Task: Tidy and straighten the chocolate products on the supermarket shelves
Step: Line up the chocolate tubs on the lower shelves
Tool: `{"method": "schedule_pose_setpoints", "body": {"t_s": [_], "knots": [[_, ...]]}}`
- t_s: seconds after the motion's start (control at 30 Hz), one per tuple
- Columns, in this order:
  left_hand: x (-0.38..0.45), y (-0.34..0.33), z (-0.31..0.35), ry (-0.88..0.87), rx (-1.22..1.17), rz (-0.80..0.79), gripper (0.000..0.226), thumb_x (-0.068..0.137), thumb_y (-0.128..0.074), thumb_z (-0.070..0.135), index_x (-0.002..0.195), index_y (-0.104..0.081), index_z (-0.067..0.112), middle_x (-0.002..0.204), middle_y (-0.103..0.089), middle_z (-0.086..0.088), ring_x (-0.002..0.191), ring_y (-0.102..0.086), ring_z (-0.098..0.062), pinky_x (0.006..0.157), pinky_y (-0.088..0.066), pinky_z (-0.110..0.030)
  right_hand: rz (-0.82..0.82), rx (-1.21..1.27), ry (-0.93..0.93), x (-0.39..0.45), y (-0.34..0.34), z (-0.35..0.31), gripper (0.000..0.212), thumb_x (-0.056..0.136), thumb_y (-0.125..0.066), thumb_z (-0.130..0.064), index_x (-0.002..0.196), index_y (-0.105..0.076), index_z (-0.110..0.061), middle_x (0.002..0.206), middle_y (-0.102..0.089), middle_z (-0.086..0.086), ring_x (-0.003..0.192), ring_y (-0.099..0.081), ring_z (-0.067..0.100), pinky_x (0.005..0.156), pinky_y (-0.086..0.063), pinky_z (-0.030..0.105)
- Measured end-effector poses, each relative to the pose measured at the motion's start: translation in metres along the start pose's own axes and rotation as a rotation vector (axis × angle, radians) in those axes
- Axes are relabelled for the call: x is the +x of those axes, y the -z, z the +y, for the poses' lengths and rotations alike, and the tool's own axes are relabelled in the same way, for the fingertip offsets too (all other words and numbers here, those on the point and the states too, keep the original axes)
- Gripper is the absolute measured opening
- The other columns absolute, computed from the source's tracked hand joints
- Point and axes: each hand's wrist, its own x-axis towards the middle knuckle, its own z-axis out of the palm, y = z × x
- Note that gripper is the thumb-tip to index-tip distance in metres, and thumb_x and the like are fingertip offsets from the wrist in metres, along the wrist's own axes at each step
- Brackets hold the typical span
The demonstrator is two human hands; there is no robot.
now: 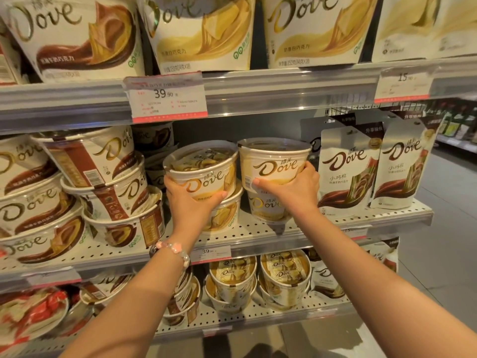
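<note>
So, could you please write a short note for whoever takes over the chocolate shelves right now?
Left hand grips the tilted cream-and-yellow Dove tub atop the left stack on the middle perforated shelf.
Right hand grips the upright cream-and-yellow Dove tub atop the right stack.
Done: right tub faces forward.
Left: level the tilted tub; straighten the leaning brown-and-white Dove tubs further left.

2 cream Dove tubs, upright, mid shelf

bare forearms; pink beaded bracelet on left wrist.
</note>
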Motion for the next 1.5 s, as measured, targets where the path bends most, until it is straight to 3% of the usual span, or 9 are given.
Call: {"method": "schedule_pose_setpoints", "body": {"t_s": [0.27,0.37,0.5,0.67,0.8,0.97,1.07,1.23,1.5], "knots": [[0.000,0.004,0.004,-0.008,0.129,-0.020,0.125,0.049,-0.090,0.038,0.146,-0.011,0.024,0.140,-0.022,-0.004,0.121,-0.027,-0.010,0.101,-0.028,-0.025,0.137,0.110,0.025,-0.007,-0.012,0.002,0.130,0.043,-0.089,-0.049,0.143,-0.015,-0.009,0.143,-0.036,0.011,0.133,-0.036,0.027,0.109,-0.036,0.044],[0.003,0.012,0.002,-0.011,0.109,-0.056,0.123,0.050,-0.089,0.040,0.146,-0.015,0.023,0.143,-0.032,-0.003,0.132,-0.033,-0.019,0.110,-0.032,-0.041,0.148,0.093,0.056,-0.010,-0.014,0.005,0.132,0.045,-0.090,-0.046,0.144,-0.011,-0.006,0.147,-0.028,0.013,0.138,-0.026,0.027,0.113,-0.029,0.043],[0.005,0.019,0.000,0.052,0.033,-0.143,0.125,0.062,-0.085,0.032,0.149,0.003,0.022,0.149,-0.032,-0.005,0.135,-0.033,-0.022,0.111,-0.030,-0.046,0.096,0.089,0.088,-0.010,-0.009,0.010,0.136,0.048,-0.089,-0.046,0.146,-0.003,-0.007,0.149,-0.020,0.014,0.140,-0.022,0.029,0.114,-0.026,0.043],[-0.002,0.004,0.005,0.046,0.091,-0.115,0.139,0.055,-0.087,0.039,0.146,0.017,0.020,0.154,-0.003,-0.003,0.141,-0.012,-0.022,0.112,-0.017,-0.035,0.083,0.060,0.122,-0.011,-0.006,0.016,0.132,0.055,-0.088,-0.042,0.148,0.000,-0.009,0.148,-0.019,0.012,0.138,-0.024,0.028,0.111,-0.028,0.037],[0.000,-0.001,0.006,0.007,0.108,-0.046,0.135,0.047,-0.090,0.040,0.145,0.000,0.017,0.146,-0.016,-0.006,0.136,-0.021,-0.022,0.109,-0.023,-0.032,0.109,0.056,0.133,-0.010,-0.006,0.017,0.130,0.052,-0.088,-0.046,0.147,-0.007,-0.010,0.145,-0.025,0.011,0.136,-0.028,0.026,0.110,-0.030,0.037],[0.002,0.010,-0.004,-0.009,0.054,-0.108,0.110,0.064,-0.083,0.038,0.142,-0.006,0.026,0.144,-0.032,-0.005,0.122,-0.031,-0.008,0.099,-0.028,-0.027,0.105,0.081,0.177,-0.012,-0.009,0.026,0.120,0.063,-0.080,-0.052,0.149,-0.005,-0.014,0.149,-0.020,0.010,0.138,-0.022,0.024,0.107,-0.023,0.030],[0.000,0.007,-0.004,-0.036,0.063,-0.106,0.103,0.069,-0.080,0.034,0.142,-0.009,0.021,0.144,-0.033,-0.005,0.129,-0.035,-0.015,0.103,-0.032,-0.030,0.106,0.118,0.188,-0.013,-0.009,0.030,0.113,0.068,-0.075,-0.053,0.149,-0.006,-0.015,0.151,-0.018,0.008,0.139,-0.022,0.023,0.103,-0.021,0.027],[-0.003,0.001,-0.005,-0.055,0.079,-0.086,0.108,0.072,-0.077,0.033,0.147,0.000,0.019,0.152,-0.017,-0.005,0.140,-0.019,-0.019,0.115,-0.023,-0.043,0.108,0.115,0.180,-0.014,-0.009,0.029,0.113,0.067,-0.076,-0.053,0.149,-0.008,-0.016,0.150,-0.020,0.007,0.138,-0.023,0.022,0.111,-0.026,0.039],[-0.006,-0.009,-0.004,0.015,0.070,0.042,0.122,0.055,-0.085,0.042,0.146,-0.006,0.022,0.147,-0.023,-0.003,0.134,-0.027,-0.017,0.110,-0.027,-0.033,0.125,0.143,0.187,-0.015,-0.010,0.032,0.113,0.065,-0.078,-0.051,0.149,-0.011,-0.017,0.149,-0.023,0.005,0.138,-0.024,0.019,0.113,-0.026,0.041]]}}
